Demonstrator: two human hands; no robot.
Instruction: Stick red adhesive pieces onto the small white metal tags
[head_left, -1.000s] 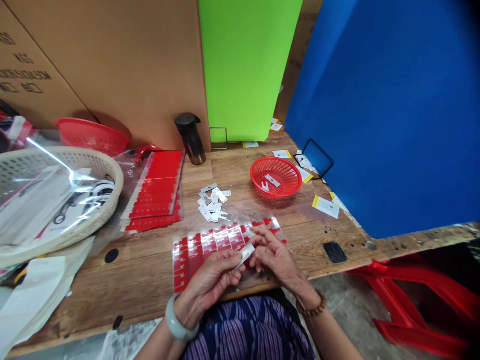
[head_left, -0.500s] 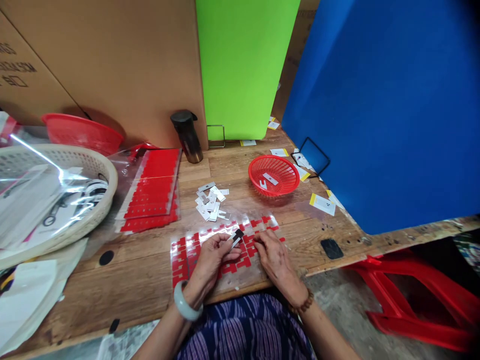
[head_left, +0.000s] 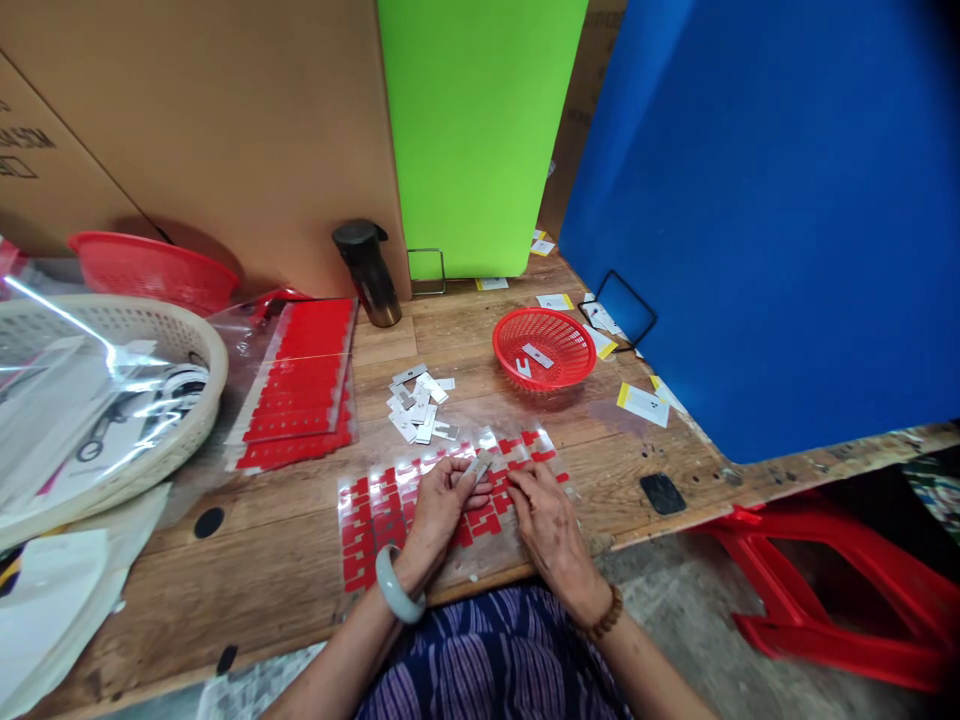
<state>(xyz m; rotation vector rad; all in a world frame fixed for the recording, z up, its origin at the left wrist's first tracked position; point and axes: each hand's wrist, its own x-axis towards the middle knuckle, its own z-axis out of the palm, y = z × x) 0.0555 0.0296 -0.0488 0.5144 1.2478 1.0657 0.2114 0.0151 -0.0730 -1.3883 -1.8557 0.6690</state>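
My left hand point(head_left: 439, 510) pinches a small flat metal plate point(head_left: 478, 464) between thumb and fingers, its pale grey face turned up. Beneath both hands lies a clear sheet with rows of red cut-out stickers point(head_left: 358, 540). My right hand point(head_left: 551, 530) rests over the right part of that sheet, fingers bent and drawn together; whatever is at the fingertips is hidden. Beyond the sheet is a loose pile of similar small metal plates point(head_left: 421, 405), some with slots. A red plastic basket point(head_left: 577, 375) behind holds a couple of these plates.
Left of the pile lies a stack of red sticker sheets point(head_left: 300, 370). A white basket point(head_left: 214, 400) under clear plastic sits farther left. A dark flask point(head_left: 367, 275), a green panel point(head_left: 480, 140) and a blue panel point(head_left: 750, 230) stand behind. A red stool point(head_left: 817, 590) is at lower right.
The plate in my left hand has turned from showing a dark end to a pale grey face, and that hand has shifted slightly right. My right hand stays nearly in place.
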